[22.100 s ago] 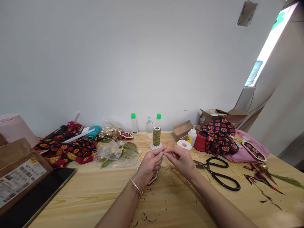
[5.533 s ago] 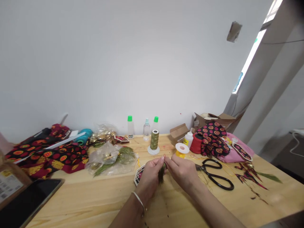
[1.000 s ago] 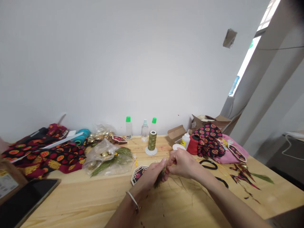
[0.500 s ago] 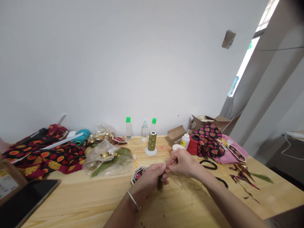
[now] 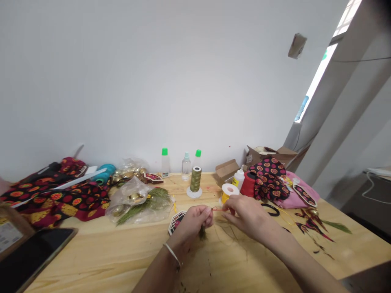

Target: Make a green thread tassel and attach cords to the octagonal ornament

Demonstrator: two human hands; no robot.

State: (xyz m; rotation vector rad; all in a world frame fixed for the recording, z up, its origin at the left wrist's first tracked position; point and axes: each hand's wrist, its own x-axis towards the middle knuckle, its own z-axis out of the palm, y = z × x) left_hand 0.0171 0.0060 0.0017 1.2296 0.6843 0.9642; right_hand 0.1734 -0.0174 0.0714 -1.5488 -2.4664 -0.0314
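Where hands met before | red thread now spans the gap

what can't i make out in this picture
In the head view:
Green strands: upper ends hidden by the left hand.
Patterned piece: right side hidden by that hand.
Red thread: any knot is too small to tell.
Black loop handle: its join hidden by the right forearm.
Cardboard box: cut off by the left edge.
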